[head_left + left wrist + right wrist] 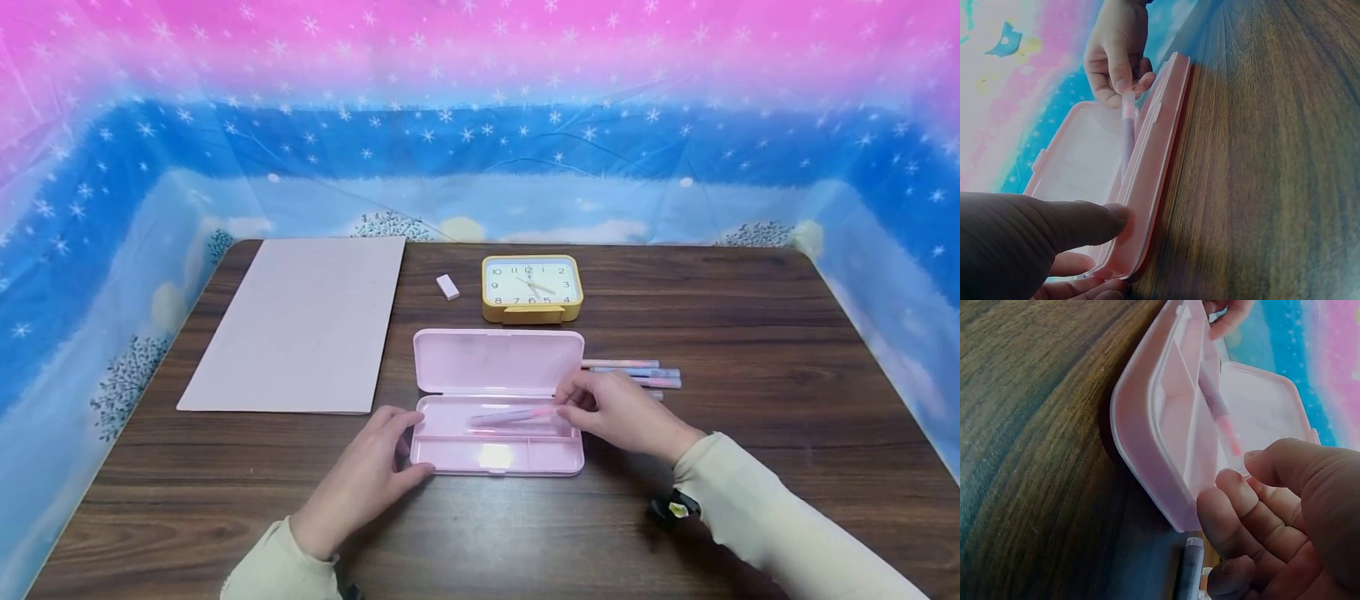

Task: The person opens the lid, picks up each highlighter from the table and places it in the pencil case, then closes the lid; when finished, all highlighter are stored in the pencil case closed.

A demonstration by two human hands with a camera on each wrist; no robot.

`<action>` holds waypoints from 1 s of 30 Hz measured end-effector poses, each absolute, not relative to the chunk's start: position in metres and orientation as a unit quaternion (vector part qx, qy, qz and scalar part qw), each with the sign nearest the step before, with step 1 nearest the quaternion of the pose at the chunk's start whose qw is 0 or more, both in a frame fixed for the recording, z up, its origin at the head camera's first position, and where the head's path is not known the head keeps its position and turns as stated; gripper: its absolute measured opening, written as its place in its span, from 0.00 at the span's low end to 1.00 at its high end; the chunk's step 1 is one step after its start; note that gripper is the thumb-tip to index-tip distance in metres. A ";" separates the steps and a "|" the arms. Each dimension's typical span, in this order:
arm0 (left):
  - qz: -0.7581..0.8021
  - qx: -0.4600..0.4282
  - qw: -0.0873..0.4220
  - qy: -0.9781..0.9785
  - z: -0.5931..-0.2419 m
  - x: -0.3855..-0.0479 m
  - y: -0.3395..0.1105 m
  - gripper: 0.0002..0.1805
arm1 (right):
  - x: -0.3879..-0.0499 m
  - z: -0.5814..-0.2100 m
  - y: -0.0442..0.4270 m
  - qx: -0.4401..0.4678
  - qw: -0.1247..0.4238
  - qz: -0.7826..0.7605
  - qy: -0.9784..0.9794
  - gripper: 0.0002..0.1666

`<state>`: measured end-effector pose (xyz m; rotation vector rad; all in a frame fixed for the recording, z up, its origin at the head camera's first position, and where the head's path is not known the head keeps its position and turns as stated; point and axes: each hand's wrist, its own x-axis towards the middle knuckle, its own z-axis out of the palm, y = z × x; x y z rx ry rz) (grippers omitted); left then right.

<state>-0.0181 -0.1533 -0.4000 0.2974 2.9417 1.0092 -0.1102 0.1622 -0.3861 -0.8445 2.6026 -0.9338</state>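
An open pink pencil case lies on the table with its lid tipped back. My left hand holds the case's left end, thumb at the front corner and fingers at the side; in the left wrist view the thumb lies along the rim. My right hand is over the case's right end and pinches the capped end of a pen. This pen, pale grey with pink under a clear cap, slants into the long rear compartment, as the right wrist view shows. The front compartments hold nothing visible.
Several similar pens lie right of the case, partly hidden behind my right hand. Behind the case stands a yellow alarm clock, with a white eraser to its left. A large pale folder or board lies at the left.
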 end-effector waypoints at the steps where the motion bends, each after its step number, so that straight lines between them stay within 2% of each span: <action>1: 0.323 0.095 0.009 0.941 -0.400 -0.018 -0.153 0.30 | -0.110 -0.387 0.162 -0.291 0.127 -0.321 0.893 0.03; 18: 0.310 0.092 0.013 0.946 -0.399 -0.018 -0.152 0.31 | -0.108 -0.384 0.171 -0.290 0.123 -0.342 0.885 0.10; 30: 0.311 0.093 0.012 0.946 -0.398 -0.018 -0.152 0.31 | -0.111 -0.357 0.207 -0.260 0.058 -0.343 0.901 0.11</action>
